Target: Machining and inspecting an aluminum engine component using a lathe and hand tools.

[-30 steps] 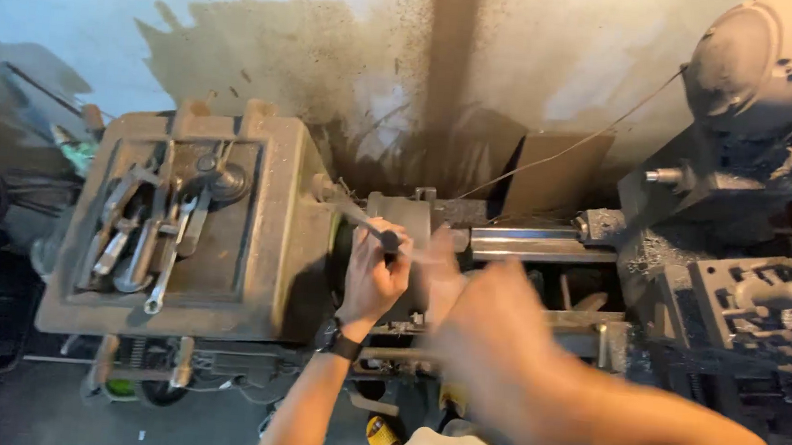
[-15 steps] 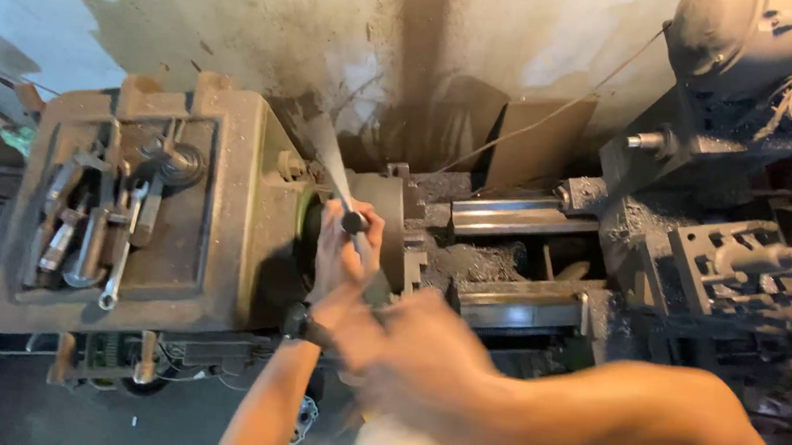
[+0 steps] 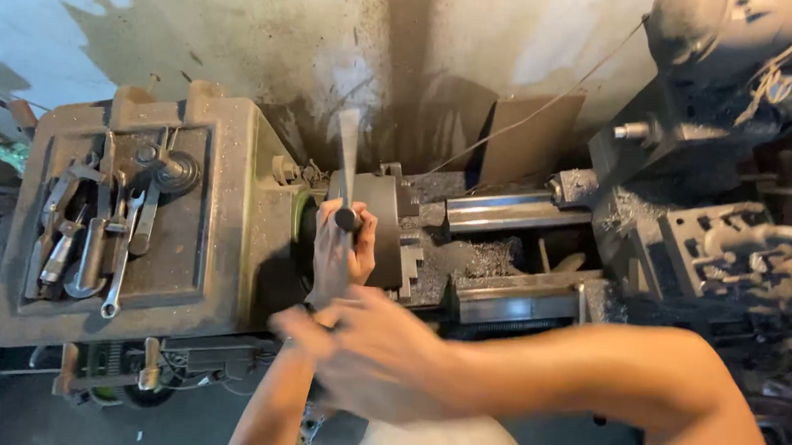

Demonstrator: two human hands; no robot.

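the left hand (image 3: 342, 251) is reaching up over the lathe chuck (image 3: 372, 230) and its fingers are curling tight around the dark knob end of a chuck key (image 3: 348, 167), which is standing up from the top of the chuck, its pale shaft blurring toward the stained wall (image 3: 241, 31). the chuck is sitting in the middle of the view, just to the right of the headstock (image 3: 225, 237), and the hand is covering part of its front face.

the right hand (image 3: 367, 357) is crossing low in front of the body, below the left hand and near its wrist. it is smearing badly; the fingers seem to be loosely gathered, but whether they are pinching anything cannot be told. the right forearm is lying across the lower part of the view and blocking sight of the lathe's front and the floor beneath.

on the headstock's flat top a recessed tray (image 3: 180, 276) is holding wrenches (image 3: 119, 267) and other steel tools lying side by side. to the right of the chuck a bright steel bar (image 3: 515, 211) is resting along the bed among metal chips (image 3: 478, 257). further right the dark carriage and tool post (image 3: 724, 248) are standing well apart from both hands.
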